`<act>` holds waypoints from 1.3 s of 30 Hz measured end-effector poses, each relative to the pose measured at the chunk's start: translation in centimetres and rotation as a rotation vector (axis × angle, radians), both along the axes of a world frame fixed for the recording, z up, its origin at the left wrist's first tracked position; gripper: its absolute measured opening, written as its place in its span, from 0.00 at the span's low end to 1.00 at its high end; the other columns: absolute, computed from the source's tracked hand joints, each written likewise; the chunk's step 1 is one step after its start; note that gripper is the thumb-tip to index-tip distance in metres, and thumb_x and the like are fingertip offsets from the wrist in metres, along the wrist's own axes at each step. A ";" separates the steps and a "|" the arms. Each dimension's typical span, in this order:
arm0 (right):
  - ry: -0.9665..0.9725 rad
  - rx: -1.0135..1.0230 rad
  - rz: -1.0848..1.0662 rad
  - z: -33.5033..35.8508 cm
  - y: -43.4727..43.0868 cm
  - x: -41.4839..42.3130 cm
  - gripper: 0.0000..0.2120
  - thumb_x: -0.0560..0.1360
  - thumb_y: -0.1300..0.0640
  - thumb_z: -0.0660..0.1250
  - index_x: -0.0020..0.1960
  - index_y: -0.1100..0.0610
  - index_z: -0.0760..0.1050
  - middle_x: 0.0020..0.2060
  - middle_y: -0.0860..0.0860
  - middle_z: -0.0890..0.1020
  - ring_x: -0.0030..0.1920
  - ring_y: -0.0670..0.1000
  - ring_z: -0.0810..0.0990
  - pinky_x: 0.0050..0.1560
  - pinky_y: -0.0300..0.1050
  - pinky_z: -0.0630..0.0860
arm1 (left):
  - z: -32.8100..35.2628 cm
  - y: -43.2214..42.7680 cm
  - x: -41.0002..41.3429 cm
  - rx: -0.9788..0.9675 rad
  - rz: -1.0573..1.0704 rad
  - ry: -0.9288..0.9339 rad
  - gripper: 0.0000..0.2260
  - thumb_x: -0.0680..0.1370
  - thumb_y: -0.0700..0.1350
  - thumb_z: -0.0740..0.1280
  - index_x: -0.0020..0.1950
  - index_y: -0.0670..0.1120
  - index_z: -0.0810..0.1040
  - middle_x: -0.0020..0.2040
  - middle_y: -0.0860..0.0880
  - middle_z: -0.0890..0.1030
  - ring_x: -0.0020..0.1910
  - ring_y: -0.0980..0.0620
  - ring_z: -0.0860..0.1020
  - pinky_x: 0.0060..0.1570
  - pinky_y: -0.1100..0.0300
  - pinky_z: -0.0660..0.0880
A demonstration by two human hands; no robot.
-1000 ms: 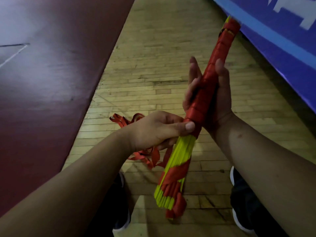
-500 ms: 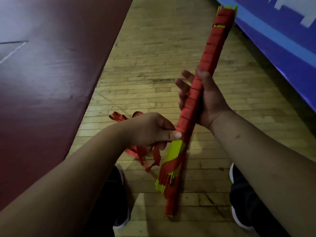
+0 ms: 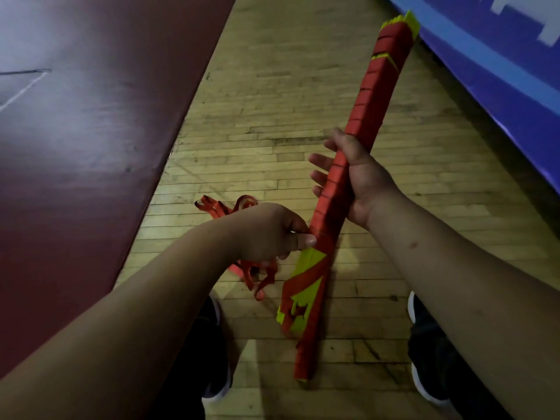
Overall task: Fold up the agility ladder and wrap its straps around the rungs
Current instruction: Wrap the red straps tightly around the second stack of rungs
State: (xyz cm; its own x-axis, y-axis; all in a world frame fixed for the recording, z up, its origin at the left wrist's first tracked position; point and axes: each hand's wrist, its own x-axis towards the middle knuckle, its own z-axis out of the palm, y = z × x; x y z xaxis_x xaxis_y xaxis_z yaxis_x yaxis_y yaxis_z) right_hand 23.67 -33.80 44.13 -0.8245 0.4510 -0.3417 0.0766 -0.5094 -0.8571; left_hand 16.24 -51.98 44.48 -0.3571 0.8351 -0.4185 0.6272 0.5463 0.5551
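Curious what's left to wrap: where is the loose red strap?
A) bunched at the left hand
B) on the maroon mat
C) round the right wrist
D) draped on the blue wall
A: the loose strap bunches around the left hand, over the wooden floor.

The left hand [image 3: 266, 231] and the right hand [image 3: 360, 180] are bare, with short, trimmed nails and no gloves. The left forearm [image 3: 136, 322] and the right forearm [image 3: 454, 283] are uncovered right to the frame's edge, and the right one carries 2 small marks on its upper side. Lower down are 2 dark trouser legs [image 3: 194, 344]. Both shoes have a black upper and a white rubber sole: the left shoe [image 3: 216, 386] and the right shoe [image 3: 421, 383], each partly hidden by an arm.
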 end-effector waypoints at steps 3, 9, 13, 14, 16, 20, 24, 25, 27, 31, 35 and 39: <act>-0.008 0.003 -0.049 -0.2 0.2 0.0 0.21 0.79 0.38 0.73 0.65 0.50 0.78 0.51 0.51 0.90 0.46 0.51 0.89 0.45 0.49 0.84 | 0.1 0.1 0.1 -0.020 0.017 0.020 0.19 0.87 0.61 0.62 0.63 0.49 0.84 0.45 0.51 0.87 0.34 0.62 0.84 0.38 0.61 0.80; -0.019 -0.066 -0.107 -0.7 0.4 -0.1 0.24 0.78 0.34 0.74 0.63 0.50 0.79 0.52 0.50 0.90 0.47 0.50 0.89 0.47 0.51 0.85 | -0.1 0.1 0.0 0.026 0.040 0.072 0.18 0.79 0.65 0.73 0.56 0.51 0.87 0.41 0.52 0.87 0.31 0.63 0.82 0.37 0.61 0.77; -0.011 -0.088 -0.116 -0.7 0.4 -0.1 0.26 0.77 0.33 0.74 0.65 0.51 0.79 0.54 0.50 0.90 0.47 0.49 0.88 0.45 0.49 0.84 | 0.2 0.2 -0.1 0.023 0.114 -0.010 0.17 0.76 0.67 0.75 0.52 0.55 0.88 0.40 0.52 0.87 0.33 0.61 0.83 0.37 0.61 0.77; -0.006 -0.094 -0.119 -0.7 0.4 0.0 0.26 0.77 0.33 0.74 0.65 0.51 0.79 0.55 0.50 0.90 0.47 0.49 0.88 0.45 0.49 0.84 | 0.3 0.2 -0.1 0.015 0.127 -0.024 0.17 0.76 0.67 0.75 0.52 0.55 0.88 0.39 0.53 0.87 0.33 0.60 0.84 0.37 0.61 0.78; -0.001 -0.108 -0.126 -0.6 0.4 0.0 0.26 0.77 0.33 0.74 0.65 0.51 0.79 0.54 0.50 0.90 0.46 0.49 0.88 0.45 0.49 0.84 | 0.5 0.3 0.1 0.002 0.146 -0.041 0.17 0.76 0.67 0.75 0.51 0.55 0.88 0.36 0.53 0.86 0.33 0.59 0.83 0.36 0.61 0.79; -0.004 -0.137 -0.123 -0.8 0.4 0.0 0.26 0.77 0.33 0.74 0.64 0.51 0.80 0.54 0.50 0.90 0.45 0.49 0.88 0.45 0.49 0.84 | 0.6 0.3 0.3 -0.002 0.159 -0.058 0.18 0.77 0.66 0.75 0.50 0.52 0.89 0.36 0.51 0.87 0.33 0.57 0.82 0.38 0.58 0.79; 0.027 -0.155 -0.122 -0.8 0.6 0.0 0.26 0.77 0.32 0.73 0.63 0.52 0.78 0.53 0.51 0.90 0.45 0.49 0.87 0.46 0.49 0.84 | 0.6 0.1 0.4 0.042 0.168 -0.106 0.16 0.78 0.64 0.75 0.47 0.52 0.89 0.34 0.51 0.85 0.32 0.55 0.80 0.39 0.57 0.77; 0.048 -0.170 -0.120 -0.6 0.7 0.0 0.26 0.77 0.33 0.73 0.62 0.52 0.78 0.53 0.51 0.90 0.45 0.49 0.87 0.46 0.49 0.84 | 0.7 0.0 0.3 0.070 0.180 -0.146 0.16 0.78 0.63 0.75 0.46 0.51 0.88 0.34 0.51 0.83 0.33 0.54 0.79 0.39 0.57 0.76; 0.115 -0.217 -0.120 -0.3 0.9 0.1 0.23 0.80 0.34 0.71 0.62 0.53 0.78 0.54 0.51 0.89 0.45 0.50 0.87 0.46 0.49 0.84 | 1.0 -0.3 0.1 0.127 0.188 -0.250 0.17 0.79 0.61 0.76 0.45 0.46 0.86 0.34 0.48 0.79 0.32 0.51 0.75 0.37 0.57 0.73; 0.308 -0.382 -0.050 0.3 0.9 0.7 0.24 0.83 0.37 0.66 0.71 0.52 0.78 0.62 0.51 0.88 0.47 0.49 0.87 0.48 0.48 0.83 | 1.6 -0.7 -0.1 0.222 0.119 -0.501 0.14 0.82 0.54 0.73 0.40 0.49 0.83 0.34 0.47 0.72 0.30 0.52 0.68 0.31 0.60 0.65; 0.450 -0.526 0.152 0.8 1.0 1.1 0.28 0.82 0.35 0.62 0.73 0.51 0.74 0.60 0.48 0.86 0.43 0.45 0.85 0.43 0.44 0.84 | 1.3 -0.8 0.1 0.276 0.067 -0.660 0.12 0.83 0.50 0.70 0.48 0.42 0.81 0.32 0.50 0.71 0.26 0.57 0.66 0.27 0.65 0.64; 0.390 -0.402 0.154 1.3 1.2 0.9 0.21 0.84 0.41 0.60 0.70 0.51 0.74 0.55 0.49 0.87 0.39 0.44 0.83 0.39 0.41 0.81 | 1.1 -0.5 0.0 0.236 0.047 -0.594 0.19 0.81 0.55 0.69 0.55 0.38 0.83 0.33 0.50 0.75 0.26 0.55 0.67 0.27 0.65 0.66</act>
